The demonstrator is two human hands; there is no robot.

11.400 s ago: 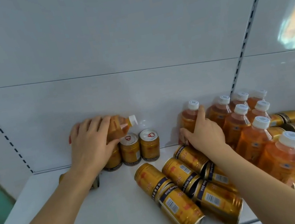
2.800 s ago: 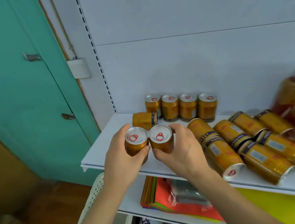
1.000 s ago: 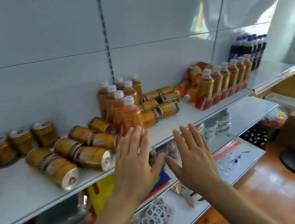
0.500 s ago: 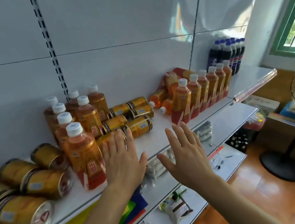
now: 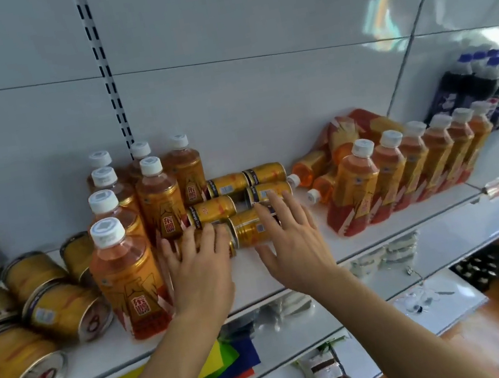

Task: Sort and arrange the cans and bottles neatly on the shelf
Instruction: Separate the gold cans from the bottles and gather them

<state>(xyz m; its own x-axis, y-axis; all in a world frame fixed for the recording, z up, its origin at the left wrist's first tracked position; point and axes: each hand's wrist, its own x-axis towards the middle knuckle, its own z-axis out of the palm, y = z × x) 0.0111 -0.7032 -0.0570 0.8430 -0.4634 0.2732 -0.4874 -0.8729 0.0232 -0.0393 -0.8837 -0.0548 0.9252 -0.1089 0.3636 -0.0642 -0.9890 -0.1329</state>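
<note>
On the white shelf several gold cans lie on their sides in a pile behind my hands. My left hand is open, its fingertips resting on the nearest lying can. My right hand is open with fingers spread over another lying can. Upright orange bottles with white caps stand just left of my left hand. A row of upright orange bottles stands to the right, with toppled bottles behind it.
More gold cans lie on their sides at the shelf's left end. Dark cola bottles stand at the far right. Lower shelves hold packets and coloured paper. The white back panel rises behind everything.
My view has swung right from the left-end cans to the middle of the shelf. Both open hands have moved forward onto the lying cans.
</note>
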